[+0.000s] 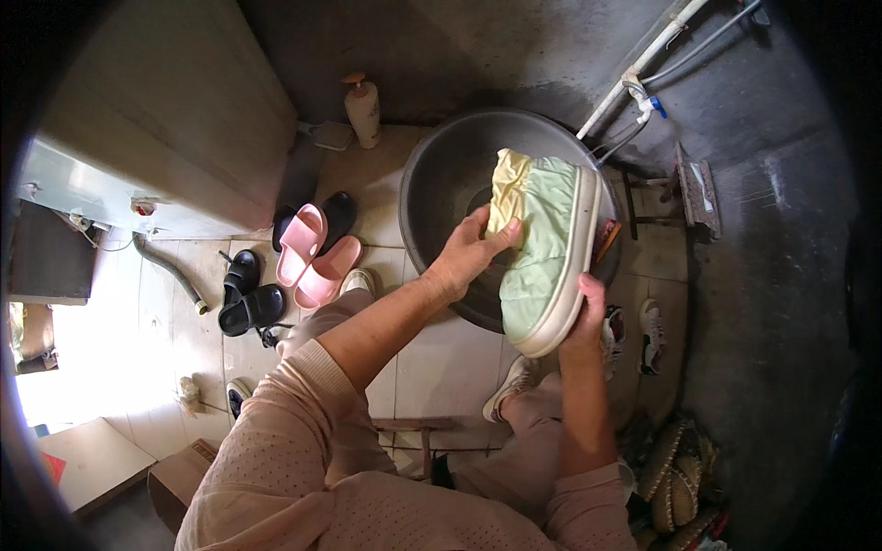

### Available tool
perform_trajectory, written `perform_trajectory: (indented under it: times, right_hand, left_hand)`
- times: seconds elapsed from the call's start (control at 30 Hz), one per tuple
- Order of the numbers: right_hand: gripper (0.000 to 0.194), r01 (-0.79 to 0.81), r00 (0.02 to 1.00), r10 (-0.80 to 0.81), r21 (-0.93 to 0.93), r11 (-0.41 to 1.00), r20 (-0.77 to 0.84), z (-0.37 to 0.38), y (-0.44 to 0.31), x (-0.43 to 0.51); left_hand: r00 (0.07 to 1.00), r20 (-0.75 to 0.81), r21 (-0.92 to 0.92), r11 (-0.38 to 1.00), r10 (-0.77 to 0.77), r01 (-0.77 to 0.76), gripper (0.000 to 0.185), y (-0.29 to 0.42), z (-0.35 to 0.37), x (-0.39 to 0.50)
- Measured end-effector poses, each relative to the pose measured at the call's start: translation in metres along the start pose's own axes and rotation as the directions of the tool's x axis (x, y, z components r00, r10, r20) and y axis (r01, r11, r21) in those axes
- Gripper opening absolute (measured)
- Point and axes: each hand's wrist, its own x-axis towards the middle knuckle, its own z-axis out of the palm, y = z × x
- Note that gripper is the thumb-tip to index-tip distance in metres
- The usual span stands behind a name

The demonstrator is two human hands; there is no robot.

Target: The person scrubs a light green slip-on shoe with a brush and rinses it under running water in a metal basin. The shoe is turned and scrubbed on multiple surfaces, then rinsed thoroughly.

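A padded ankle boot (541,248) with a pale green upper, a gathered yellow cuff and a thick white sole is tilted on its side over a large dark grey round tub (441,200). My left hand (475,248) grips the yellow cuff, thumb on top and fingers around its edge. Behind the sole, my right hand (586,313) holds the boot, with most of its fingers hidden by the shoe. A small orange-and-red item (606,237) shows at the tub's right side, partly covered by the sole; what it is I cannot tell.
Pink slides (303,244) and black sandals (251,310) lie on the tiles at left. A pump bottle (363,113) stands by the wall. A blue-handled tap (651,107) is at upper right. Sneakers (650,337) rest right of the tub. A cardboard box (180,475) sits lower left.
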Motion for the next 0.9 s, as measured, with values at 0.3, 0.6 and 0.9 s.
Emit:
perform_trajectory:
  times: [0.3, 0.6, 0.9]
  right_hand:
    - [0.068, 0.033, 0.992, -0.040, 0.056, 0.998, 0.122, 0.010, 0.001, -0.006]
    - [0.068, 0.060, 0.980, -0.066, 0.040, 0.997, 0.185, 0.017, 0.018, -0.004]
    - [0.076, 0.077, 0.954, -0.098, 0.085, 0.993, 0.283, -0.003, 0.034, 0.009]
  left_hand:
    - [0.977, -0.107, -0.205, 0.958, 0.182, -0.201, 0.026, 0.023, -0.013, -0.001]
    - [0.901, 0.402, -0.632, 0.662, -0.163, 0.402, 0.080, -0.014, 0.001, -0.011]
    - [0.946, 0.322, -0.583, 0.782, -0.024, 0.218, 0.080, 0.020, -0.011, -0.009]
